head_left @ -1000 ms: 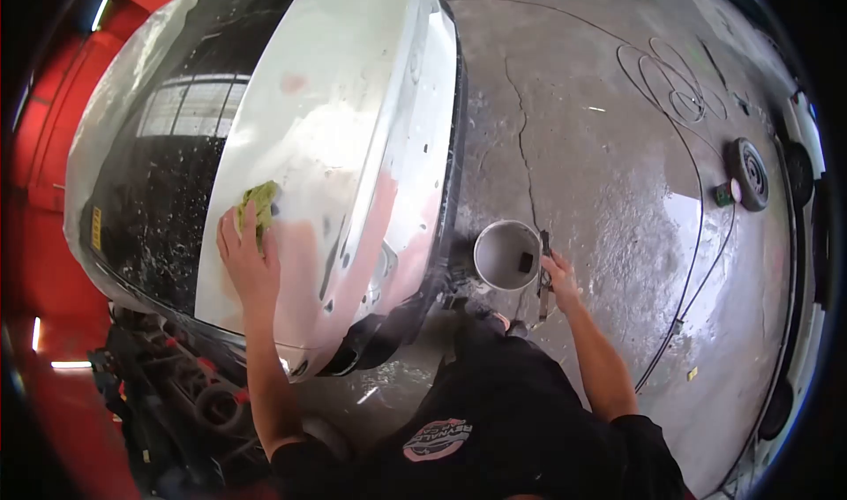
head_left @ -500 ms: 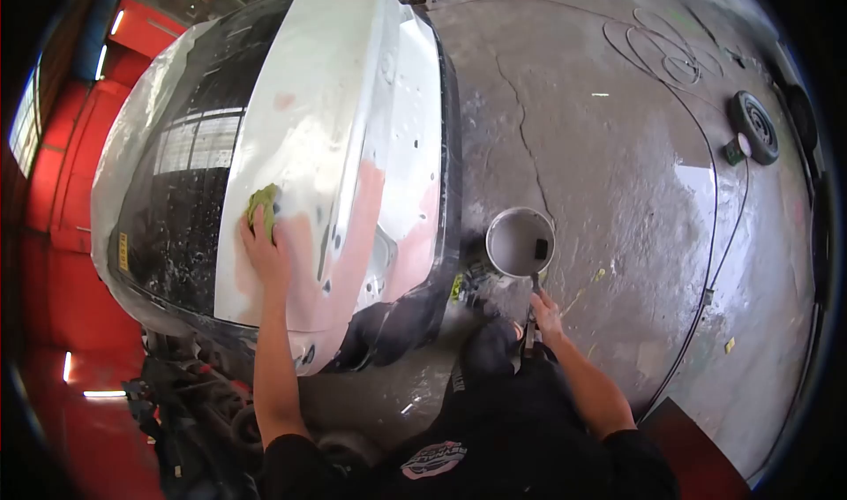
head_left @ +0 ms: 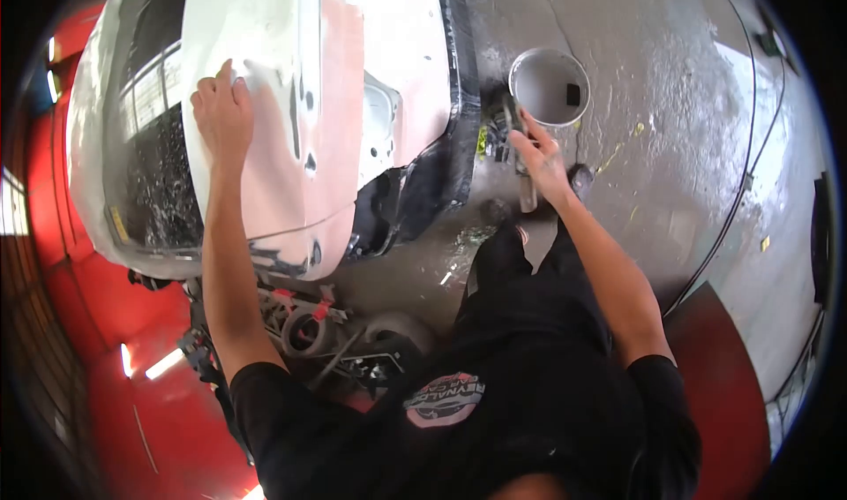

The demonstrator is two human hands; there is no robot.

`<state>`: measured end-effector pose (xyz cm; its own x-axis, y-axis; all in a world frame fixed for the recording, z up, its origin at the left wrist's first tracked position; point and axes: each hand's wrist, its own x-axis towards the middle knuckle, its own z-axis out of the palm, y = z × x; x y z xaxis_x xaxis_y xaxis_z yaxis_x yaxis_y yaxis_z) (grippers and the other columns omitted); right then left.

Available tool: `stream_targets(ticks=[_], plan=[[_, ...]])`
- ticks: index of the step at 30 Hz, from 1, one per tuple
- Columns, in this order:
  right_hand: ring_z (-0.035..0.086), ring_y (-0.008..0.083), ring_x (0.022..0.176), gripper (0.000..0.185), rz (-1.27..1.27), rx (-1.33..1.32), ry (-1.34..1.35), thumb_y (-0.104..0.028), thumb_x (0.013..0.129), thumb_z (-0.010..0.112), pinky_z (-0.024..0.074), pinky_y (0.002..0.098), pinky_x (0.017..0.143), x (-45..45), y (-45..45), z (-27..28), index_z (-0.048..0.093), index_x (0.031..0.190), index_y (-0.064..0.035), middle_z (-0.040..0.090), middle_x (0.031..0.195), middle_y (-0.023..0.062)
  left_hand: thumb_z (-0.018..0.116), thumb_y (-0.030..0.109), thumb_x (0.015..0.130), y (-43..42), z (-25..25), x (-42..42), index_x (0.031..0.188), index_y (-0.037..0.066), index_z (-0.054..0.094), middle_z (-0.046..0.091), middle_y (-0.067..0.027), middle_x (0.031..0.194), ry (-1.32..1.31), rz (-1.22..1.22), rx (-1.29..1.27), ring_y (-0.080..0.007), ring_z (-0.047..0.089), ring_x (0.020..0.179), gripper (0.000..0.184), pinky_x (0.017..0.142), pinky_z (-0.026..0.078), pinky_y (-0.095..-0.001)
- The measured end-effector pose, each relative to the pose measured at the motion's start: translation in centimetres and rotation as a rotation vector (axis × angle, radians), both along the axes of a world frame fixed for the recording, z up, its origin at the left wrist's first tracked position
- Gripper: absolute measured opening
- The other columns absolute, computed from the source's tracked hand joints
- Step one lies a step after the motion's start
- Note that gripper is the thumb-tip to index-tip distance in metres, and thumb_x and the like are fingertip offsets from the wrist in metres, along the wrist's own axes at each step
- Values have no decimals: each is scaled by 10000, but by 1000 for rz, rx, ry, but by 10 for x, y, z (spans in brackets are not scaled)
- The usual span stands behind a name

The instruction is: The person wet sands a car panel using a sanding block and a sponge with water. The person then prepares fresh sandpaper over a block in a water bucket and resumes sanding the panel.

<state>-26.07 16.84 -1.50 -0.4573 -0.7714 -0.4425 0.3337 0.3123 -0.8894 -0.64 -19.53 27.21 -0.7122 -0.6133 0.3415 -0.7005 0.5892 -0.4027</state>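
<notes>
- The long, narrow tool (head_left: 527,191) is above the floor between the car and the bucket; its long axis runs nearly straight away from the person, the far end leaning slightly left.
- Its far end lies close by the bucket's near-left rim; whether they touch, I cannot tell.
- The right hand (head_left: 541,156) grips the tool, thumb and fingers closed around it.
- The bucket (head_left: 549,50) stands upright, with a dark block (head_left: 573,95) inside, toward the right.
- The left hand (head_left: 221,116) is at the white panel (head_left: 251,23), index finger stretched forward, the others bent; anything beneath it is hidden.
- That panel's length also runs away from the person, between the dark window (head_left: 163,191) and a pink strip (head_left: 340,103).
</notes>
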Motion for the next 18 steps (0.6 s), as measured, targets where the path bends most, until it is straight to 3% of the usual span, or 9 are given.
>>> stream_targets(ticks=[2, 5, 8, 13, 18], plan=[[638, 191, 1005, 684, -128, -144, 41, -353, 970, 752, 522, 338, 940, 34, -26, -5, 546, 1538, -31, 675, 1097, 132, 631, 192, 995, -15, -2, -6, 1416, 151, 656, 592, -145, 1187, 14, -76, -23, -380, 566, 1089, 424, 943, 496, -500], [637, 304, 1100, 740, -44, -1, 105, -460, 932, 772, 529, 390, 966, 76, -52, 3, 559, 1550, -115, 582, 1269, 222, 626, 205, 1002, -25, -2, -4, 1426, 149, 652, 562, -172, 1283, 23, -128, 48, -381, 537, 1156, 429, 988, 480, -506], [631, 313, 1095, 724, -54, -20, 97, -479, 944, 755, 517, 409, 976, 109, -81, 8, 557, 1554, -145, 583, 1243, 229, 624, 212, 1010, -27, -3, -1, 1430, 143, 647, 559, -182, 1316, 101, -140, 104, -389, 520, 1213, 426, 1028, 458, -501], [598, 409, 1183, 625, -198, -132, 185, -423, 980, 723, 473, 432, 1057, 139, -122, -8, 589, 1522, -142, 562, 1298, 284, 633, 217, 1016, -45, 3, 6, 1387, 126, 680, 552, -157, 1314, 135, -248, 250, -342, 505, 1264, 384, 1085, 415, -449], [553, 443, 1254, 593, -210, -194, 304, -376, 1001, 707, 449, 459, 1097, 161, -121, -24, 588, 1519, -112, 537, 1351, 313, 629, 168, 1010, -49, 0, 9, 1326, 96, 721, 558, -137, 1286, 196, -221, 259, -314, 549, 1191, 337, 1025, 454, -408]])
